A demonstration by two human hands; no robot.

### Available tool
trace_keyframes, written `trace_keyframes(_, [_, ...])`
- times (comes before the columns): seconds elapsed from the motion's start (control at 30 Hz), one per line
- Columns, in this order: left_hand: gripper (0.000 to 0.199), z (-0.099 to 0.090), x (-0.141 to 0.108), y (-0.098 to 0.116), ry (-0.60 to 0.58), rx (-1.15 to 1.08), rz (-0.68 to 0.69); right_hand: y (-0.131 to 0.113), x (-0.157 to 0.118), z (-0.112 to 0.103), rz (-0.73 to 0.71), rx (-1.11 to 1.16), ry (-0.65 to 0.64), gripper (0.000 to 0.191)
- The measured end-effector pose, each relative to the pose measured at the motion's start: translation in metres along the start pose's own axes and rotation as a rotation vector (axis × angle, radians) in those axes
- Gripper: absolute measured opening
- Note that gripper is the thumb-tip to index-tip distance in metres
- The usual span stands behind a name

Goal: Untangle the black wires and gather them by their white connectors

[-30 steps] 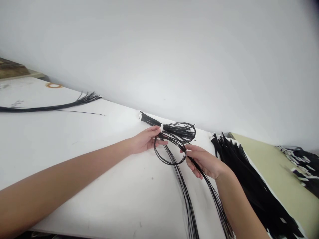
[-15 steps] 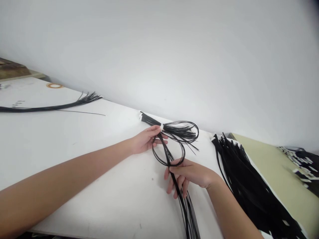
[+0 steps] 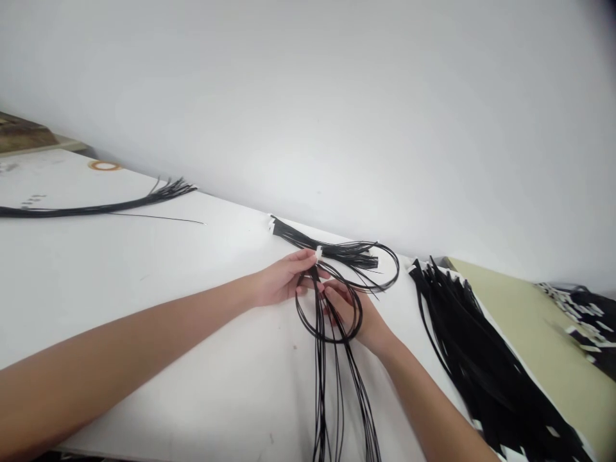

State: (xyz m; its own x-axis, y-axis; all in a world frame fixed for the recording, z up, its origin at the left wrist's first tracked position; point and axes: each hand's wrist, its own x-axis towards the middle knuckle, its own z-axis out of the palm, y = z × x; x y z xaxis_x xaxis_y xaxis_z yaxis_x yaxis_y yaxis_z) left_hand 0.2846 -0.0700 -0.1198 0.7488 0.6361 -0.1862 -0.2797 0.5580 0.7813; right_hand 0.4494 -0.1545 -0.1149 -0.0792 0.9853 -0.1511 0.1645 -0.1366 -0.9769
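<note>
- Black wires (image 3: 353, 333), looped mid-table (image 3: 231, 359), hang near; left hand (image 3: 283, 277) pinches their white connector (image 3: 318, 255).
- Right hand (image 3: 349, 308) has fingers curled at the wires.
- Black bundle (image 3: 486, 346) lies right.

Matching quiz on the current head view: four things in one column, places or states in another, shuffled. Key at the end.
Things
1. Left hand
2. Orange ring
3. Large black cable pile
4. Right hand

Places or states
A. Right side of the view, beside the pale green surface
B. Partly behind a black loop, fingers near the hanging strands
C. Thumb at the white piece on the cables
D. Flat on the white table, toward its far-left end

Pairs: 1-C, 2-D, 3-A, 4-B
</note>
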Motion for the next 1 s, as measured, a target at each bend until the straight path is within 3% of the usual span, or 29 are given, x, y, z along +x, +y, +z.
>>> trace_keyframes(0.17, [0.027, 0.009, -0.006, -0.006, -0.092, 0.035, -0.022, -0.001, -0.002, 0.007, 0.098, 0.121, -0.114, 0.037])
trace_keyframes(0.33, [0.028, 0.013, -0.010, -0.002, -0.099, 0.067, -0.040, -0.008, -0.005, 0.005, 0.197, 0.129, -0.033, 0.036])
trace_keyframes(0.57, [0.030, 0.016, -0.012, -0.003, -0.049, 0.107, -0.057, -0.009, -0.009, 0.003, 0.112, -0.101, -0.060, 0.038])
trace_keyframes(0.73, [0.028, 0.014, -0.007, -0.010, 0.020, 0.103, 0.001, -0.008, -0.012, 0.004, 0.021, -0.066, -0.115, 0.036])
trace_keyframes(0.9, [0.027, 0.015, -0.004, -0.012, 0.048, 0.181, 0.003, -0.007, -0.010, 0.002, 0.159, 0.145, -0.114, 0.042])
trace_keyframes(1.0, [0.027, 0.016, -0.004, -0.010, 0.035, 0.202, -0.006, -0.011, -0.008, -0.003, 0.229, 0.150, -0.104, 0.044])
